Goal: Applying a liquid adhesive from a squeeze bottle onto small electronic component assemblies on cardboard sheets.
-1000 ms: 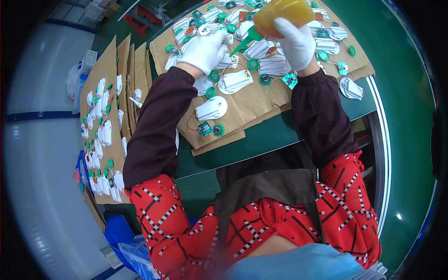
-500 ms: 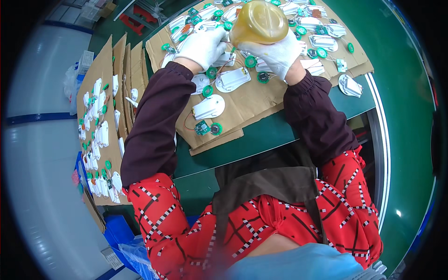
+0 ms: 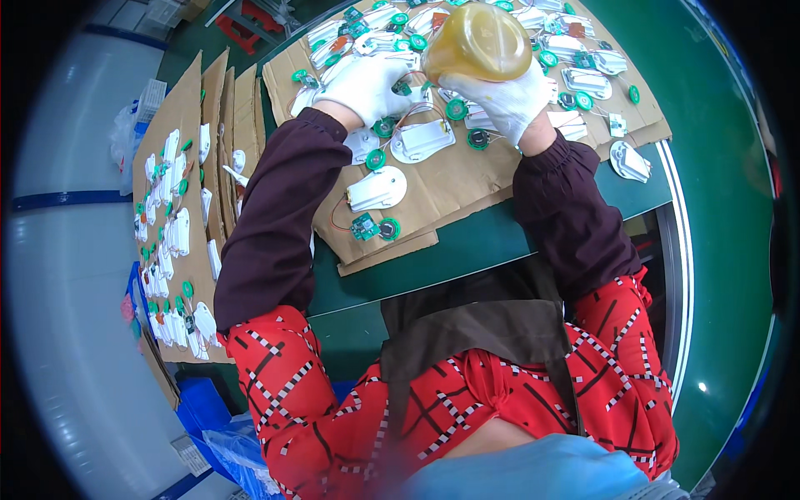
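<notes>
My right hand (image 3: 507, 102), in a white glove, is wrapped round a translucent bottle (image 3: 482, 37) of amber-yellow stuff. The bottle is tilted, its rounded base toward me; its far end is out of sight. Beside it, my gloved left hand (image 3: 362, 87) is closed, with a small green circuit board (image 3: 402, 87) at its fingertips. Under both hands are white plastic housings, wired to green boards and round green-rimmed parts. One such housing (image 3: 423, 140) lies just below the hands, and another housing (image 3: 377, 190) sits nearer me with its board (image 3: 365, 226).
A cardboard sheet (image 3: 467, 187) on the green table (image 3: 467, 250) bears several rows of these assemblies. One loose housing (image 3: 630, 161) lies off its right corner. More cardboard sheets (image 3: 218, 150) with assemblies stand at the left, above a blue bin (image 3: 202, 404).
The bottle and my right hand have moved slightly right in the picture, along with a small shift of the whole view. A green board now shows at my left fingertips.
</notes>
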Demonstrator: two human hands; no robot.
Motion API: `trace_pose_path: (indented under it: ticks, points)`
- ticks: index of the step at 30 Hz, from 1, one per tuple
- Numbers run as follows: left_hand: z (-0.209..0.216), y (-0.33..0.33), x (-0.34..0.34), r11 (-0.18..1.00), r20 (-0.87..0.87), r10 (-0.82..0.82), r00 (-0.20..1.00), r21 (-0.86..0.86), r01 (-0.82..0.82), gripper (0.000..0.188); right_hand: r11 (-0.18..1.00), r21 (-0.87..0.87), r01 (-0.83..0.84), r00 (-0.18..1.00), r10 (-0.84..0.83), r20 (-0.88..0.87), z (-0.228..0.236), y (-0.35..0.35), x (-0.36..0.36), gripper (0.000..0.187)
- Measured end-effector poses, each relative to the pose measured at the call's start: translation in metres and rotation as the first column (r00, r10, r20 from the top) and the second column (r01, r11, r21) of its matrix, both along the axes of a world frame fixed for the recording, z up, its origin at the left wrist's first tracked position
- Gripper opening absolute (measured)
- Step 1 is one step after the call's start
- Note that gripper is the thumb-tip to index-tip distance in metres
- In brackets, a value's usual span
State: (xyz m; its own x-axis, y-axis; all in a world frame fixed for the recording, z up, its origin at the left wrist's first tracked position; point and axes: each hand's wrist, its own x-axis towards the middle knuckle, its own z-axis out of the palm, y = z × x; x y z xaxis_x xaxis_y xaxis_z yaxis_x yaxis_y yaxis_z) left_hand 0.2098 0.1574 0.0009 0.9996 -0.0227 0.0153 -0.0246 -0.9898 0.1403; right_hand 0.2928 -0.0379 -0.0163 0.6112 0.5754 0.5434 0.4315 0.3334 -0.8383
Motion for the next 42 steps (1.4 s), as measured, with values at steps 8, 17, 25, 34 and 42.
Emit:
trace_pose_path:
  ticks: [8,17,25,34,42]
  points:
    - [0.009,-0.013,0.000,0.997,0.013,0.061,0.998,0.049,-0.062,0.030,0.998,-0.039,0.040,0.999,-0.041,-0.015,-0.006,0.002,0.003,0.047]
    - [0.003,-0.007,0.004,0.997,-0.040,0.061,0.997,0.056,-0.058,0.040,0.998,-0.043,0.040,0.999,-0.040,-0.007,0.001,-0.001,0.000,0.050]
    - [0.008,-0.011,0.002,0.994,-0.059,0.103,0.993,0.039,-0.101,0.032,0.998,-0.053,0.022,1.000,-0.023,-0.019,0.015,-0.007,-0.007,0.042]
    - [0.009,-0.014,0.000,0.991,-0.038,0.127,0.991,0.055,-0.125,0.033,0.999,0.045,0.000,0.997,0.004,-0.078,0.010,-0.005,-0.004,0.036]
    - [0.007,-0.013,0.002,0.992,-0.015,0.116,0.993,0.056,-0.115,0.034,0.999,0.002,0.036,0.998,-0.036,-0.043,0.009,-0.005,-0.002,0.035]
